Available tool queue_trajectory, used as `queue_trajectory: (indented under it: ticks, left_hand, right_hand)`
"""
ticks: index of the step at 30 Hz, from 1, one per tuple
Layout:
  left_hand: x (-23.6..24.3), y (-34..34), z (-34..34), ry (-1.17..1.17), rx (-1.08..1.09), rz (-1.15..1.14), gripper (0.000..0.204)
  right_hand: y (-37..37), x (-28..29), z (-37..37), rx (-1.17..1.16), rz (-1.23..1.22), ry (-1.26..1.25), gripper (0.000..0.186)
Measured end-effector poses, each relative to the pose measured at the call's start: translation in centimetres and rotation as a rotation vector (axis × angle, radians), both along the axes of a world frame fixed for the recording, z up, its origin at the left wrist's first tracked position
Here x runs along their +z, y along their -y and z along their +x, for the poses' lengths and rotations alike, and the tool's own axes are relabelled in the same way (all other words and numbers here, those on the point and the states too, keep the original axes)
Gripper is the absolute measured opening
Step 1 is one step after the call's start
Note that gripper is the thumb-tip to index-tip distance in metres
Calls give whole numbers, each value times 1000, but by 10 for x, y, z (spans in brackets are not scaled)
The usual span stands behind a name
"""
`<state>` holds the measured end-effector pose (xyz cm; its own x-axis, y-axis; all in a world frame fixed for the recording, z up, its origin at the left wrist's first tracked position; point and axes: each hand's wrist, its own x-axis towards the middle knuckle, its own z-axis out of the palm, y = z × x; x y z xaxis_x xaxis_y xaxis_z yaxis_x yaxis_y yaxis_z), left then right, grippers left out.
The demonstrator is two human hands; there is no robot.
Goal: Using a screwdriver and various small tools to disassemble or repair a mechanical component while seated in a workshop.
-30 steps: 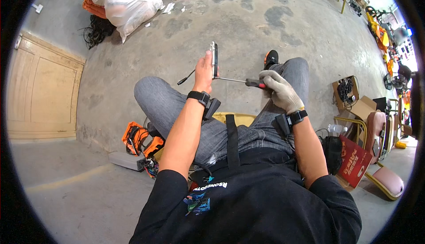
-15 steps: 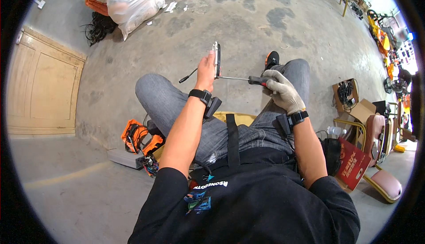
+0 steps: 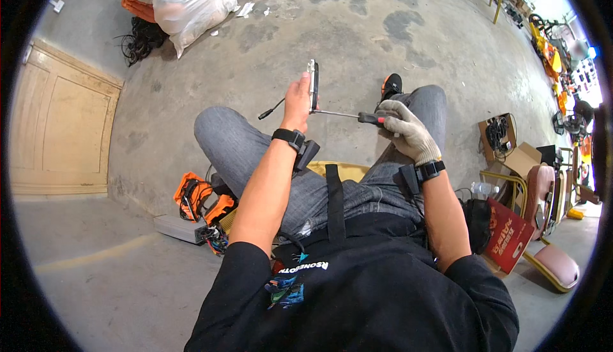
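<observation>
My bare left hand (image 3: 296,104) is closed around a thin black-and-white part (image 3: 314,85), held upright on its edge between my knees. A short black cable with a plug (image 3: 271,109) sticks out to the left of that hand. My right hand (image 3: 407,128), in a pale knitted glove, grips the black-and-red handle of a screwdriver (image 3: 369,118). Its long metal shaft points left, and the tip meets the lower end of the part. What exactly the tip touches is too small to make out.
By my left knee lie an orange tool or case (image 3: 191,197), a grey metal box (image 3: 182,227) and tangled wires. At right stand a cardboard box of cables (image 3: 498,134), a red box (image 3: 509,236) and chairs (image 3: 543,192). White sacks (image 3: 185,7) lie far left.
The screwdriver handle has tipped slightly lower and turned a little in my gloved right hand. My left hand and the part stay in place.
</observation>
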<state>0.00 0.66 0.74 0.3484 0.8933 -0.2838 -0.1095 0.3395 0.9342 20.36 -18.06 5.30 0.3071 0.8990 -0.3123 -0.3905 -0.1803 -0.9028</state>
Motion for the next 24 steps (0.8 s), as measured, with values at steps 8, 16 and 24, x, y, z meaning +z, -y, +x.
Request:
queue_trajectory:
  ticks: [8, 16, 24]
  left_hand:
    - [3, 2, -2, 14, 4, -28, 42]
    - [2, 0, 2, -15, 13, -21, 40]
    - [5, 2, 0, 15, 15, -33, 40]
  right_hand:
    - [1, -5, 12, 197, -116, -89, 44]
    - [1, -4, 10, 57, -19, -171, 44]
    - [1, -9, 9, 87, -13, -105, 34]
